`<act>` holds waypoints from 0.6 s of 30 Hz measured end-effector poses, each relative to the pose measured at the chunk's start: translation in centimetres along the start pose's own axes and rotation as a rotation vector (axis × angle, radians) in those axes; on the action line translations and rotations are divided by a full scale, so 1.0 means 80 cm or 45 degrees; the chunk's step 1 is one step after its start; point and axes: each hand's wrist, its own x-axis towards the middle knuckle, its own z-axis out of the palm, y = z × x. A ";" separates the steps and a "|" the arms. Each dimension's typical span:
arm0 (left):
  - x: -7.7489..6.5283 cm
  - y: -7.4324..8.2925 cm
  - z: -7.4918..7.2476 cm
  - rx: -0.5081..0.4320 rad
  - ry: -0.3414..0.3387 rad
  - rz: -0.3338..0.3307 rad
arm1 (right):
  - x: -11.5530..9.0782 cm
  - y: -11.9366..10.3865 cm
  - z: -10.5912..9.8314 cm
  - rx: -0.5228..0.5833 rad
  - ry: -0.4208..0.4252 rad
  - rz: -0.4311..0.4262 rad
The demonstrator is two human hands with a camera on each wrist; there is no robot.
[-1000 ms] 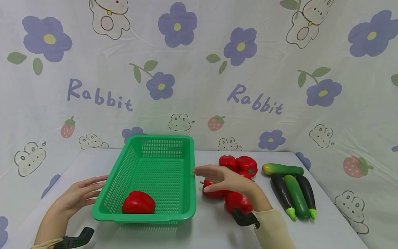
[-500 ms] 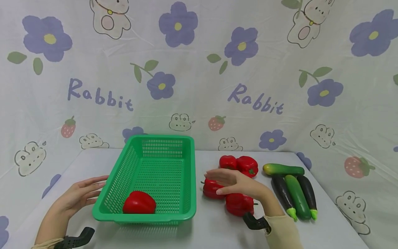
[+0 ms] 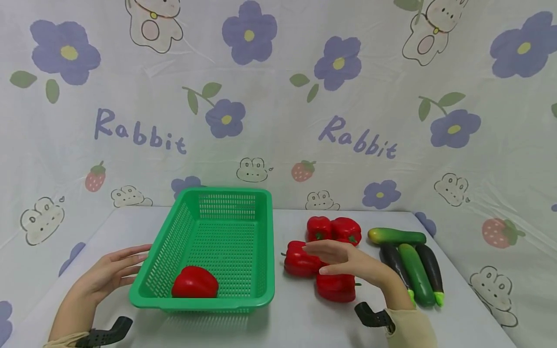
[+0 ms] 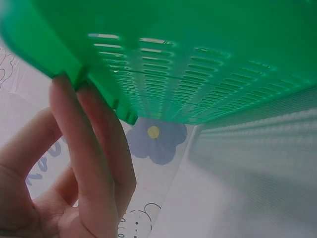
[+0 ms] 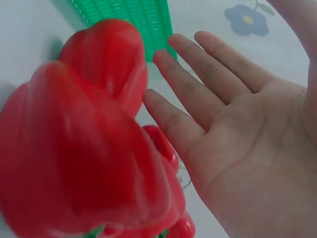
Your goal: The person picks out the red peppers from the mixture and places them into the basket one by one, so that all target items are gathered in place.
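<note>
A green plastic basket (image 3: 224,251) stands left of centre in the head view, with one red bell pepper (image 3: 195,282) in its near left corner. At its left side my left hand (image 3: 102,275) touches the rim with extended fingertips, which the left wrist view shows right under the rim's edge. My right hand (image 3: 354,263) is over the group of red bell peppers (image 3: 300,261), fingers extended and holding nothing. Close below it lies the nearest pepper (image 3: 336,288), partly covered by the hand. In the right wrist view the palm faces the large red pepper (image 5: 79,153).
Two red peppers (image 3: 319,228) lie farther back. To the right are a yellow-tipped green cucumber (image 3: 396,236), a second green one (image 3: 416,275) and two dark eggplants (image 3: 428,270). The white table (image 3: 296,324) ends at a printed curtain (image 3: 270,96) behind.
My right hand has moved from the basket's right rim rightward over the peppers, uncovering the left pepper. The left hand and the basket have stayed in place.
</note>
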 end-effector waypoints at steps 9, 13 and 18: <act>-0.001 0.001 0.001 -0.010 -0.001 0.005 | -0.016 0.013 -0.011 0.007 0.056 0.024; -0.001 0.002 0.001 -0.031 -0.001 0.009 | -0.024 0.018 -0.016 0.006 0.065 0.008; -0.002 0.003 0.000 -0.055 -0.023 0.019 | -0.035 0.024 -0.021 -0.010 0.116 0.013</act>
